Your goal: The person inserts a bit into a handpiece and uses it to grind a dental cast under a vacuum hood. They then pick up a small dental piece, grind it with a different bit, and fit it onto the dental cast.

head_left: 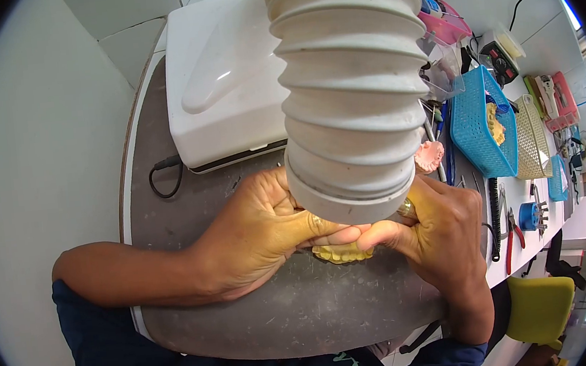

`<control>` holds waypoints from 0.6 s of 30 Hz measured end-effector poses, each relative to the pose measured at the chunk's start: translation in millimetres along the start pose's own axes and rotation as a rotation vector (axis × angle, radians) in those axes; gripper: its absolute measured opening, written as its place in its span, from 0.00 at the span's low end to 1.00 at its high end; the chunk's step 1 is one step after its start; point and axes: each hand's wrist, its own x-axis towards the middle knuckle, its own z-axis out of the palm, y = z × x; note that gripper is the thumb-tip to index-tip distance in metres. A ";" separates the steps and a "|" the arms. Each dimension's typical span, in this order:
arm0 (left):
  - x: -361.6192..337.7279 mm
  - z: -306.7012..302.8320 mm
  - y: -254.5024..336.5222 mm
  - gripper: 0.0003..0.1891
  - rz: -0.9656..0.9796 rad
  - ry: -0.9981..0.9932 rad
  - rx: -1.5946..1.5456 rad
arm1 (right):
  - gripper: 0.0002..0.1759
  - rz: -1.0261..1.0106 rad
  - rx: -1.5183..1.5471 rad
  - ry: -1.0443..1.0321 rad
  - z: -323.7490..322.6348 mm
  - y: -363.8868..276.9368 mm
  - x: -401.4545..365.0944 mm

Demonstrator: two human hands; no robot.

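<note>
Clamping a yellow tooth mould (342, 253) between left hand (255, 230) and right hand (446, 233), thumbs meeting tip to tip on top, fingers of both curled in tight around it. Held low over the grey mat (284, 311), touching it or just clear, hard to tell which. Placed directly under the mouth of a wide white ribbed hose (347, 86) coming down from above and hiding part of the knuckles. Showing only the scalloped lower edge below the thumbs. Wearing a ring (406, 208) on the right. Behind the hands, on the same mat, a white box (223, 77) with a black cable (166, 180) looping at its left corner. Off to the right on the white bench (520, 193), a pink mould (429, 156) just beside the hose, a blue basket (478, 126) beyond it, and red-handled pliers (514, 232) near the right wrist. Lower down, a yellow chair (539, 306).
</note>
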 end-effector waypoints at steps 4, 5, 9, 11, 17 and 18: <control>0.1 -0.8 -0.8 0.13 0.021 -0.033 -0.017 | 0.36 -0.013 -0.017 -0.024 0.0 0.3 -0.3; -0.2 1.1 0.6 0.14 0.002 -0.010 -0.030 | 0.36 -0.018 -0.012 -0.004 0.3 0.5 -0.5; -2.4 0.0 2.3 0.15 -0.014 -0.045 -0.085 | 0.36 -0.036 -0.011 -0.027 -0.8 1.1 -0.4; -2.1 0.1 1.6 0.15 0.005 -0.062 -0.093 | 0.35 -0.029 -0.009 -0.027 -1.5 1.1 -0.3; 1.1 -4.3 0.8 0.18 0.054 -0.096 -0.086 | 0.36 0.035 0.035 0.032 -2.2 -0.1 0.4; 1.1 -3.2 1.6 0.18 0.059 -0.075 -0.106 | 0.36 0.033 0.035 0.034 -2.5 -0.6 0.8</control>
